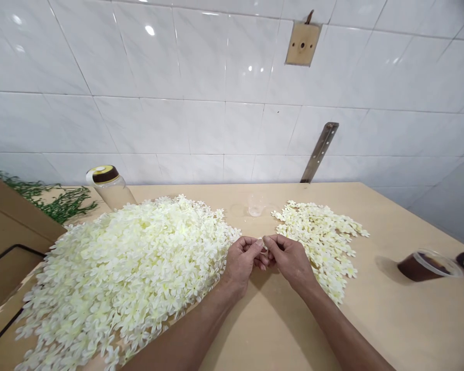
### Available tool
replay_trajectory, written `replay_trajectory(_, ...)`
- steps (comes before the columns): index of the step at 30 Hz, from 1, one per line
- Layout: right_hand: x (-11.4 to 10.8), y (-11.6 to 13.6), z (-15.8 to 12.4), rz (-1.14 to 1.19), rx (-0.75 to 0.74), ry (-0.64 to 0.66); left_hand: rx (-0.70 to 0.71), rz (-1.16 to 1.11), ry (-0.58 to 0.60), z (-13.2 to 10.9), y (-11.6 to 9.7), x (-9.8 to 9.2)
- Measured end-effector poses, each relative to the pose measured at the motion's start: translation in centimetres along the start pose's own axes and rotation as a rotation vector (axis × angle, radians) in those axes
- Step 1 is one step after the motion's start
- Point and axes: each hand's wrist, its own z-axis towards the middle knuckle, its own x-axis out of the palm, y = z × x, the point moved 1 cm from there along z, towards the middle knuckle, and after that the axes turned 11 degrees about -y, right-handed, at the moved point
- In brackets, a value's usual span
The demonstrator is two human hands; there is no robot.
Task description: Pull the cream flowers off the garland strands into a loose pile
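My left hand (pixel 246 257) and my right hand (pixel 288 257) meet over the table, thumbs and fingers pinched together at the tips. A small pale bit shows between the fingertips, but the fingers hide most of it and its kind cannot be made out. Close by on the left, a large heap of white artificial flower heads (pixel 139 263) spreads over the table. To the right of my hands lies a smaller, flatter pile of the same flower heads (pixel 325 237). Just beyond my fingers stands a small clear plastic cup (pixel 257 205).
A clear bottle with a brown and yellow lid (pixel 106 178) stands behind the large heap. Green artificial sprigs (pixel 62 201) and a cardboard box (pixel 19 232) are at left. A cup of dark drink (pixel 425 265) stands at right on the wooden table (pixel 390 319), against a tiled wall.
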Motion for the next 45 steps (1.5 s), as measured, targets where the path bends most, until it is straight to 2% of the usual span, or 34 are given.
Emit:
replay_trajectory(5,0.1,-0.3,0.0,0.087,0.006,0.006,0.035,0.028,-0.011,0.0,0.0,0.0)
replay_trajectory(9,-0.2,-0.7,0.2,0.014,0.027,-0.009,0.059,0.069,-0.026,0.2,0.2,0.0)
replay_trajectory(14,-0.6,-0.3,0.4,-0.168,-0.031,-0.072,0.129,0.185,-0.041,0.2,0.7,-0.1)
replay_trajectory(18,-0.7,-0.1,0.4,-0.219,-0.057,-0.099,0.17,0.229,-0.039,0.2,1.0,-0.2)
replay_trajectory(29,-0.4,-1.1,0.7,0.083,0.101,0.025,0.129,0.224,-0.056,0.5,1.3,-0.3)
replay_trajectory(36,-0.6,-1.0,0.8,0.084,0.12,0.057,0.133,0.27,-0.049,0.4,1.3,-0.3)
replay_trajectory(39,-1.0,-1.0,1.1,0.068,0.124,0.027,0.119,0.262,-0.06,0.5,1.6,-0.4)
replay_trajectory(45,-2.3,-0.4,1.3,0.013,0.063,-0.119,0.138,0.292,-0.07,0.6,1.8,-0.4)
